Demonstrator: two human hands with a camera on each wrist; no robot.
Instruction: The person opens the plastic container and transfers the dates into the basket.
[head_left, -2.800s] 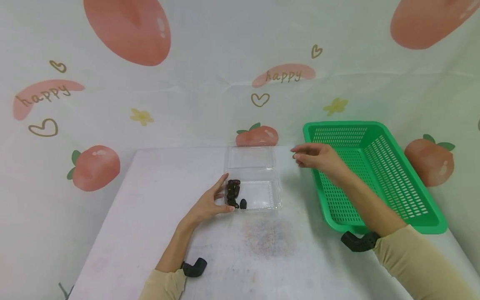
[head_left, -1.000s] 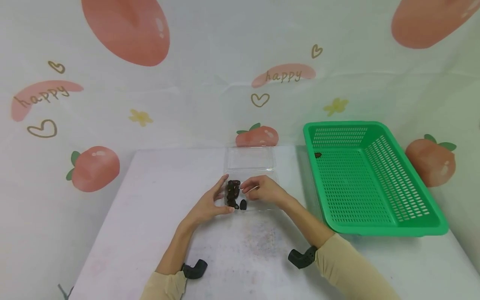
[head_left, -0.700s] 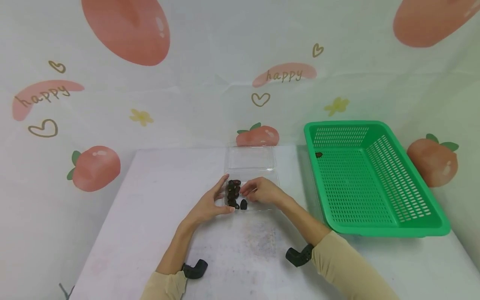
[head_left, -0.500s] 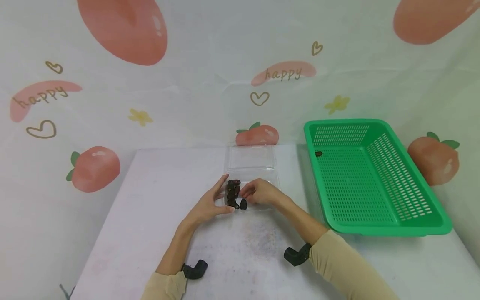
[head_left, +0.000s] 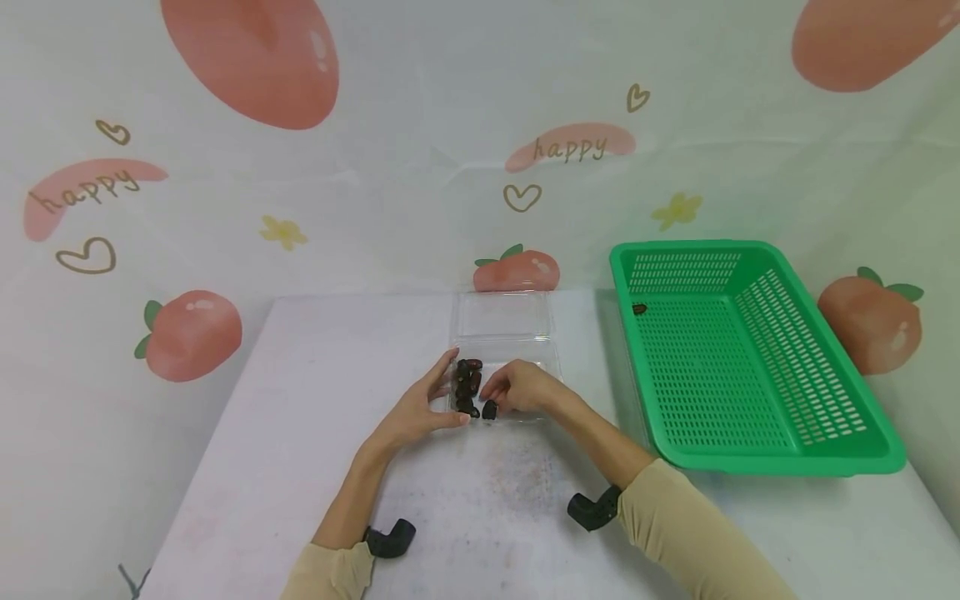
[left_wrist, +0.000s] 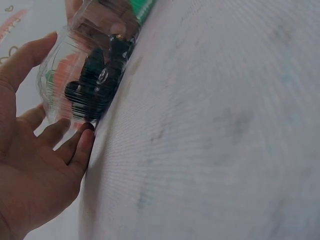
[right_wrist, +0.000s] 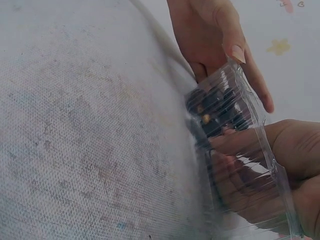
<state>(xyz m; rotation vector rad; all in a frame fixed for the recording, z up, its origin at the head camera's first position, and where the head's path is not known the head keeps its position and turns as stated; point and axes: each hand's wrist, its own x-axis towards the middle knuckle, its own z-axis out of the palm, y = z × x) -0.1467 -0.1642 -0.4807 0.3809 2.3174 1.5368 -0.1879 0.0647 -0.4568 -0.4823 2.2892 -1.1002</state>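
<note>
An open clear plastic clamshell box [head_left: 504, 348] lies on the table, its lid folded back. Dark brown, glossy dates [head_left: 465, 387] are heaped along its left side. My left hand [head_left: 414, 410] holds the box at that side, thumb at the front corner and index finger toward the back; its fingers [left_wrist: 62, 131] touch the wall in the left wrist view. My right hand [head_left: 528, 387] reaches down into the box, thumb and fingertips pinching a single date [head_left: 490, 410] near the front. Through the plastic, the right wrist view shows the thumb [right_wrist: 232, 143] against the dark fruit.
To the right stands a green perforated basket [head_left: 772, 462], with one date [head_left: 639, 309] at its far left corner. A white printed cloth [head_left: 390, 167] hangs behind the table [head_left: 300, 375].
My right hand has left the basket's side, where a date now lies, and entered the box. Its fingers moved down onto the single date, which has tilted slightly. The left hand stays put.
</note>
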